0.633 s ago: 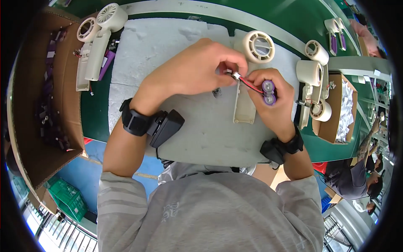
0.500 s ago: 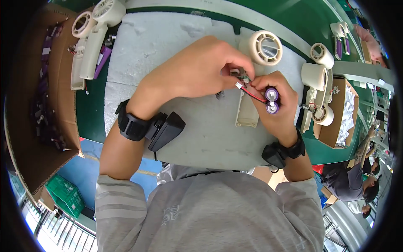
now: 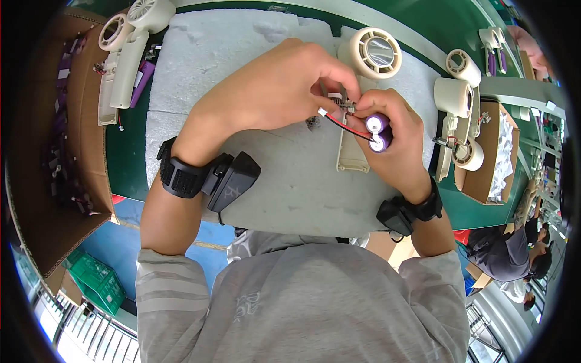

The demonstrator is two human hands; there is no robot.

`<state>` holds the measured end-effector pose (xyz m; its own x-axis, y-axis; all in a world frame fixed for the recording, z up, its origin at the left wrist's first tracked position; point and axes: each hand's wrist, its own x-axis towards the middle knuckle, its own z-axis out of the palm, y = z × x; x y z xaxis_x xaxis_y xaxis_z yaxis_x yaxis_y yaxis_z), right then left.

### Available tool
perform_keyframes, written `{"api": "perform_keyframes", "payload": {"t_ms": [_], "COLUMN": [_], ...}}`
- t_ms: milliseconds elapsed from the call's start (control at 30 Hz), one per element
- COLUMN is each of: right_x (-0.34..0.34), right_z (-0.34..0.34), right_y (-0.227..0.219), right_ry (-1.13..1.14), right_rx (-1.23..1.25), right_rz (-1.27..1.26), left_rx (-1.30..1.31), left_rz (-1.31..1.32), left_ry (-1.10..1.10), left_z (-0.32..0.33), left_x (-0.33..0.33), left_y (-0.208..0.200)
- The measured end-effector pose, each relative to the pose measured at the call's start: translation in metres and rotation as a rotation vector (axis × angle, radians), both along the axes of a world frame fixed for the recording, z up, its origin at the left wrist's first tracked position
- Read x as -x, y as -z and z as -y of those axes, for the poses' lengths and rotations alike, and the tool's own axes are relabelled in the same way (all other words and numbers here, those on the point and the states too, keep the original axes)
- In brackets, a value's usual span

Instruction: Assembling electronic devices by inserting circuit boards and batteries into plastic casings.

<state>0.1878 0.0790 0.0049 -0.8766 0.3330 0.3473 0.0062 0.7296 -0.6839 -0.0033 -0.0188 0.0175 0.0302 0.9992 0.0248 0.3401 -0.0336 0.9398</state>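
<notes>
My left hand [image 3: 275, 85] reaches over the bench with its fingertips closed on a small circuit board [image 3: 346, 106]. At the board's right edge, the thumb and forefinger of my right hand [image 3: 404, 130] meet it. That right hand also grips a purple battery pack [image 3: 377, 130] of two cells against its palm, cell ends facing up. Red and black wires run from the pack to a white plug [image 3: 322, 112], which hangs free below my left fingertips. Under my hands lies a cream handle shell [image 3: 353, 162], partly hidden, and beyond them a round cream fan head [image 3: 364, 53].
White foam sheets [image 3: 200, 54] cover the bench. Fan parts [image 3: 128, 72] lie at left beside a deep cardboard box [image 3: 91, 157] holding purple batteries. On the right are more fan bodies [image 3: 452, 100] and a small carton [image 3: 478, 184] with white pieces. Other people sit farther right.
Both hands have shifted slightly up and left in the picture, along with the whole bench view. The battery pack has turned a little, and more of the circuit board shows between my fingertips.
</notes>
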Motion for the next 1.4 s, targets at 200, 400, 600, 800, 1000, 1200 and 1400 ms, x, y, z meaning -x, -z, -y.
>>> {"api": "perform_keyframes", "payload": {"t_ms": [200, 400, 600, 800, 1000, 1200, 1400], "right_x": [-0.001, -0.004, -0.004, -0.006, -0.006, -0.007, -0.006], "right_z": [0.000, -0.001, -0.002, -0.002, -0.008, -0.010, -0.006], "right_y": [0.001, 0.002, 0.000, 0.004, 0.006, -0.002, -0.002], "right_ry": [0.014, 0.016, 0.010, -0.001, 0.085, 0.117, 0.169], "right_rx": [0.004, 0.022, 0.090, 0.167, 0.123, 0.117, 0.093], "right_rz": [-0.033, -0.034, -0.017, -0.032, -0.278, -0.240, -0.172], "left_rx": [-0.265, -0.024, -0.046, 0.067, -0.008, -0.005, -0.048], "left_rz": [-0.175, -0.165, 0.092, 0.003, -0.006, 0.023, 0.041], "left_ry": [-0.017, -0.014, 0.017, -0.008, -0.056, -0.108, -0.160], "left_z": [-0.001, 0.002, 0.003, 0.000, 0.001, -0.001, -0.003], "left_x": [0.001, -0.005, -0.011, -0.012, -0.014, -0.016, -0.019], "left_y": [0.002, -0.011, -0.008, -0.008, -0.006, -0.001, 0.005]}}
